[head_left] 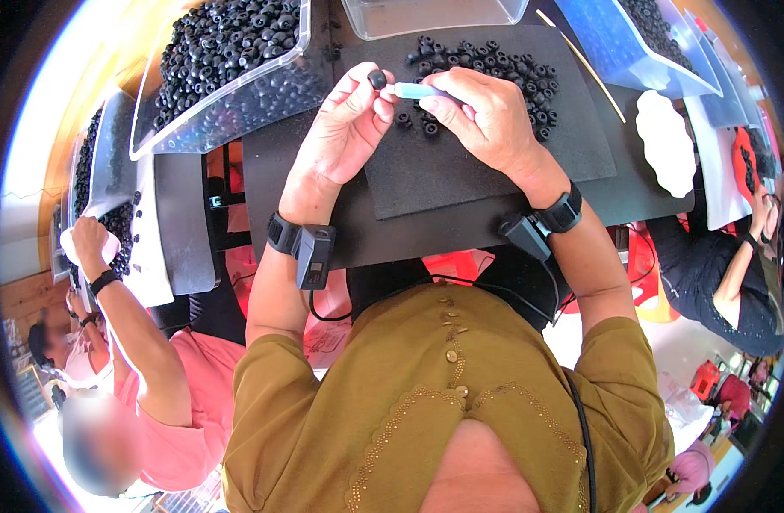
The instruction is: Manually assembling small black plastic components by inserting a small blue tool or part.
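Black foam matting (460,175) covers the bench, with a loose heap of small black rubber rings (486,61) at its far side. Left hand (345,128) pinches a single black ring (377,79) between thumb and forefinger tips, fingers closed on it. Right hand (486,115) grips a pale blue rod (416,90), fingers closed around it; the rod tip points left and sits just beside the pinched ring. A clear bin (229,90) of more rings stands far left.
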